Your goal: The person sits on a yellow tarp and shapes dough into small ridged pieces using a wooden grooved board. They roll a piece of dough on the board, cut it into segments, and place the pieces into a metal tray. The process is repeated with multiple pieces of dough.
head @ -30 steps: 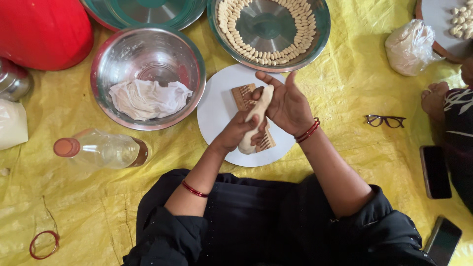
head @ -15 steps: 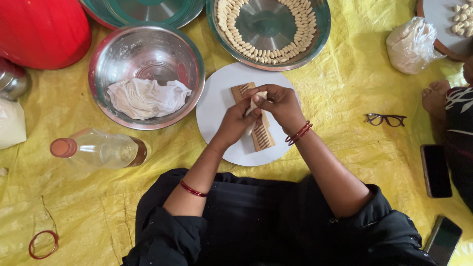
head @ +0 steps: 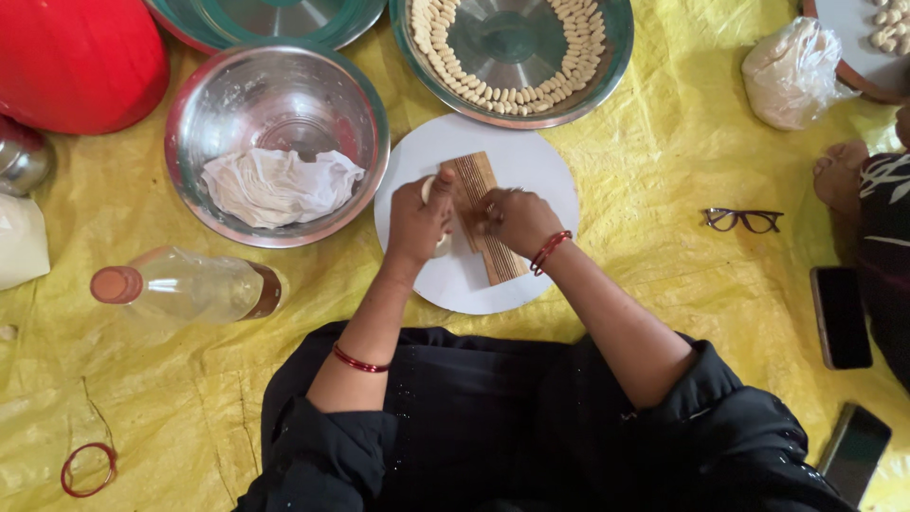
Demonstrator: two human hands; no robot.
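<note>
Person seated on yellow sheet (head: 664, 171), both hands over white plate (head: 540, 161). Ridged wooden board (head: 479, 180) lies on plate, slanted. Right hand (head: 517, 220) presses down on board, fingers curled. Left hand (head: 419, 220) just beside board's left edge, a pale bit of dough (head: 428, 187) showing at its fingertips. Steel bowl (head: 275, 142) with white cloth (head: 280, 185) left of plate. Tray (head: 512, 57) above plate, small shaped pieces ringed inside. Bottle (head: 185, 284) lies on its side, near left. Glasses (head: 742, 220) right.
</note>
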